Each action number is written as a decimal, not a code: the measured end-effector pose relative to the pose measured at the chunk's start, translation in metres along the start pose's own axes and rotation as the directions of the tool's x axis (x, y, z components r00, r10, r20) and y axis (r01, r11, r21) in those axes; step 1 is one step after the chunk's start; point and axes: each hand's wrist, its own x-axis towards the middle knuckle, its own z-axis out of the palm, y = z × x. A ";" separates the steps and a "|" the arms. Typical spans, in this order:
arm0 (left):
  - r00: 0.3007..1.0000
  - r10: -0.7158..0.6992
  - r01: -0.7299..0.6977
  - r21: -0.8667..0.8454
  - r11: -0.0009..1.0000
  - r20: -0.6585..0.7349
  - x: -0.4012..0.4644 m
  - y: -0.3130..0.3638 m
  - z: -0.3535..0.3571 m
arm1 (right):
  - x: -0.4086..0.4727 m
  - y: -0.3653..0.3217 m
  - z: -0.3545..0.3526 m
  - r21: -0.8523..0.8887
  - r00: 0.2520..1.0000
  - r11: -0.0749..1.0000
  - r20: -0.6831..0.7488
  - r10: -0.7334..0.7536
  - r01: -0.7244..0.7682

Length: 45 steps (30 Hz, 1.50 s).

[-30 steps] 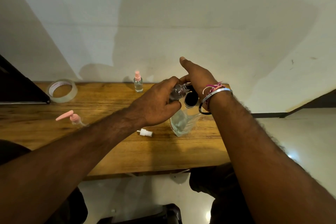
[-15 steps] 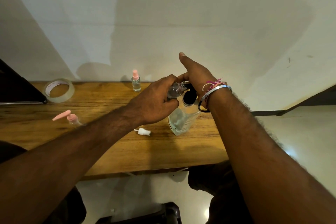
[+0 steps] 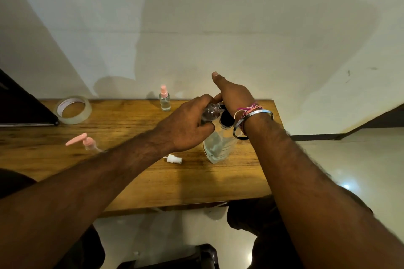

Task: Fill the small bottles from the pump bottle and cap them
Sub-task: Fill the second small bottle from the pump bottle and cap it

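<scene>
Over the desk (image 3: 131,181) the left hand (image 3: 188,124) grips a small clear bottle (image 3: 209,112) tilted at the open mouth of the large bottle (image 3: 218,148), which holds some clear liquid and is gripped by the right hand (image 3: 234,96), thumb raised.

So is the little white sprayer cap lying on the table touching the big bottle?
Apart. The head view shows the white sprayer cap lying on bare wood, left of the big bottle, with table showing between them.

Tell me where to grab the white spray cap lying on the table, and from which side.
Pinch the white spray cap across its wider ribbed collar, coming straight down from above. It lies flat on its side on the table, the thin nozzle end pointing left, with bare wood around it.
</scene>
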 end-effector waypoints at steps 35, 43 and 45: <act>1.000 0.022 -0.022 -0.048 0.999 0.003 -0.002 0.002 -0.002 | -0.005 -0.009 -0.004 0.162 0.996 0.982 0.028 0.089 -0.092; 1.000 0.004 -0.004 -0.007 1.000 0.005 -0.001 0.000 0.001 | -0.002 -0.003 0.000 0.093 0.998 0.995 -0.026 0.048 -0.046; 1.000 0.005 -0.005 0.001 1.000 0.008 -0.001 0.000 0.001 | -0.002 -0.002 0.001 0.057 0.999 0.998 -0.033 0.025 -0.023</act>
